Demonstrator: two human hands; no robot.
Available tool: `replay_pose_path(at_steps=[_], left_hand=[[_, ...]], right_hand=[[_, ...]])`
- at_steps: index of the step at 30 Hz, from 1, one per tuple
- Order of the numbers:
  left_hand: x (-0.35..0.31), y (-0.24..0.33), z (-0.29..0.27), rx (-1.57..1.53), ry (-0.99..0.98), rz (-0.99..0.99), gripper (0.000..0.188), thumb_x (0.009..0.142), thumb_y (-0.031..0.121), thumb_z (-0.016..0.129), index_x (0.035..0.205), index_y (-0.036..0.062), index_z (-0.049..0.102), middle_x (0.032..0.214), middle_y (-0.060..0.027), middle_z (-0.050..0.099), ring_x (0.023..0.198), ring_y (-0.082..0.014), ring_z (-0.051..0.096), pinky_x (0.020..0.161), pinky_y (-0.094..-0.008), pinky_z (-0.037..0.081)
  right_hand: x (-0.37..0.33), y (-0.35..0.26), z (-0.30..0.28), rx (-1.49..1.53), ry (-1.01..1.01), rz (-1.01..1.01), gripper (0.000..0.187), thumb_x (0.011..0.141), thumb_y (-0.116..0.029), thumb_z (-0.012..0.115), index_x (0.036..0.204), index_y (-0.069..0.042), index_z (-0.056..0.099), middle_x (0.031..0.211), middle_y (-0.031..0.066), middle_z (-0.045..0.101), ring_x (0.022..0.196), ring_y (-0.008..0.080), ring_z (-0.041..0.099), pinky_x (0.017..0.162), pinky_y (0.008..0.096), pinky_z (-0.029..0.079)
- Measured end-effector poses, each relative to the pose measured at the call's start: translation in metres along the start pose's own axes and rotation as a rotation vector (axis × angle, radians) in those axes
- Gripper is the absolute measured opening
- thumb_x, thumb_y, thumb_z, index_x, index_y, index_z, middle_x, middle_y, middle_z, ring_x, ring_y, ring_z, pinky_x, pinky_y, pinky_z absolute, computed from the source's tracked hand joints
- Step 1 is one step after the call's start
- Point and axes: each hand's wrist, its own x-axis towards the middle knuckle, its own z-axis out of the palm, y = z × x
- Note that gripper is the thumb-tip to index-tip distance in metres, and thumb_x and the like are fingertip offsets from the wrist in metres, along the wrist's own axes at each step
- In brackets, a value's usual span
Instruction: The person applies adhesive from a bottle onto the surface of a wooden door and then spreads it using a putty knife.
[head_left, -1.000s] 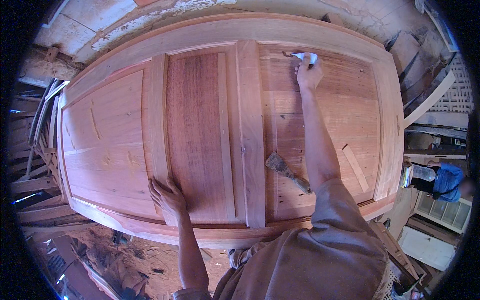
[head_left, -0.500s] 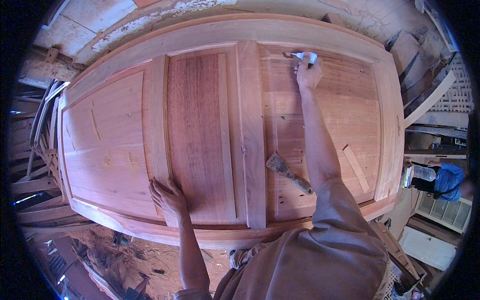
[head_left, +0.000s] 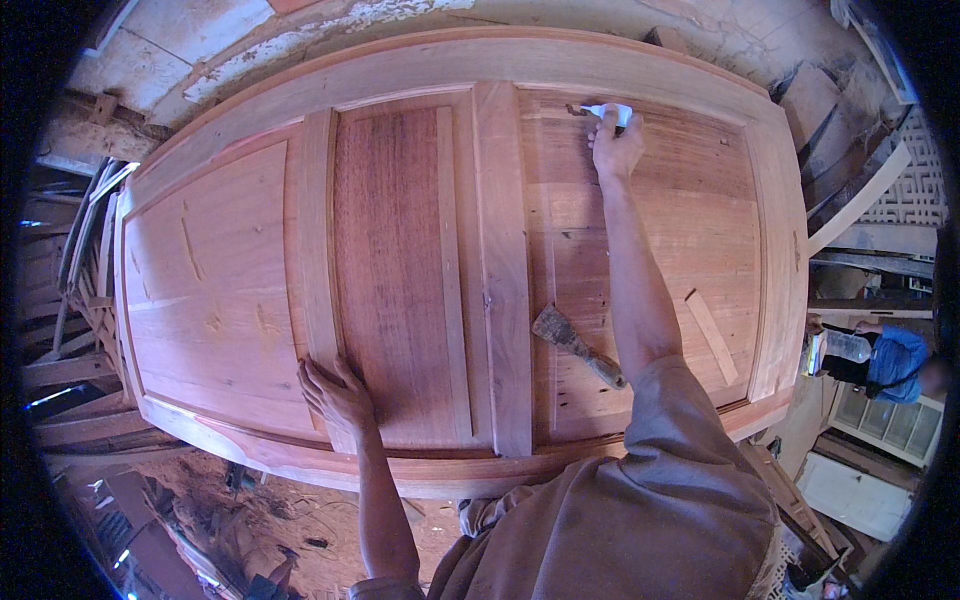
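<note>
A large panelled wooden door (head_left: pixel 505 250) lies flat in front of me. My right hand (head_left: pixel 617 148) reaches to the far part of its right panel, fingers wrapped round a small white glue bottle (head_left: pixel 622 115). The bottle's nozzle points left, at a dark mark (head_left: pixel 577 110) in the wood. My left hand (head_left: pixel 340 397) rests with fingers spread on the near end of the left crosspiece (head_left: pixel 320 250). Between my arms, a putty knife (head_left: pixel 580 347) with a worn, stained blade lies on the right panel. A thin wood strip (head_left: pixel 711 335) lies right of my right forearm.
Stacked timber (head_left: pixel 75 375) fills the left side. A pale wall (head_left: pixel 180 50) runs behind the door's far edge. At the right, a person in blue (head_left: pixel 895 360) holds a clear container, near a white framed window (head_left: pixel 885 425). Shavings and scraps cover the floor (head_left: pixel 310 520).
Almost nothing differs. Both hands stay where they were, and the bottle's nozzle is still at the dark mark.
</note>
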Motion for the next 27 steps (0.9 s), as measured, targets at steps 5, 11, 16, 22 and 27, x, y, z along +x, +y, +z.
replay_pose_path(at_steps=[5,11,16,22,27], left_hand=[[0.0005,-0.0008,0.001,-0.001,0.002,-0.002,0.059,0.094,0.044,0.053,0.131,-0.0015,0.048,0.134,-0.0201,0.049,0.125,-0.037,0.045,0.104,-0.0492,0.036],[0.0007,0.001,-0.0014,0.011,-0.005,-0.002,0.057,0.094,0.043,0.053,0.13,-0.0017,0.048,0.134,-0.0201,0.049,0.125,-0.0367,0.046,0.104,-0.0487,0.036],[0.001,0.0005,-0.0016,0.018,-0.011,0.013,0.057,0.095,0.042,0.052,0.13,-0.0014,0.048,0.134,-0.0199,0.049,0.125,-0.0365,0.045,0.104,-0.0484,0.035],[0.0007,0.002,-0.0017,0.015,-0.01,0.0,0.057,0.095,0.043,0.052,0.131,-0.0013,0.047,0.135,-0.02,0.048,0.125,-0.0365,0.045,0.105,-0.0484,0.035],[0.001,0.0007,0.0003,0.023,-0.019,-0.017,0.058,0.095,0.043,0.052,0.132,-0.0015,0.047,0.135,-0.0202,0.047,0.126,-0.0369,0.044,0.104,-0.0485,0.035]], right_hand=[[0.0013,0.0015,0.001,0.014,-0.014,0.002,0.035,0.094,-0.031,0.058,0.092,0.003,0.05,0.067,0.0165,0.064,0.051,0.0232,0.066,0.043,0.0355,0.053],[-0.001,-0.004,0.0019,-0.017,-0.032,-0.004,0.034,0.094,-0.031,0.058,0.093,0.002,0.051,0.068,0.0154,0.064,0.05,0.0226,0.066,0.045,0.0356,0.052],[-0.0017,-0.003,0.0023,-0.028,-0.055,0.011,0.035,0.095,-0.034,0.056,0.095,0.0,0.052,0.068,0.0137,0.065,0.051,0.0217,0.066,0.047,0.0359,0.053],[-0.0019,-0.0038,0.0019,-0.034,-0.074,-0.024,0.034,0.095,-0.034,0.055,0.096,0.0,0.052,0.065,0.012,0.064,0.052,0.0213,0.066,0.048,0.0349,0.052],[-0.0004,-0.0028,0.0026,-0.034,-0.087,-0.031,0.032,0.095,-0.033,0.055,0.094,0.0,0.052,0.064,0.0115,0.064,0.052,0.0207,0.066,0.048,0.0341,0.052]])
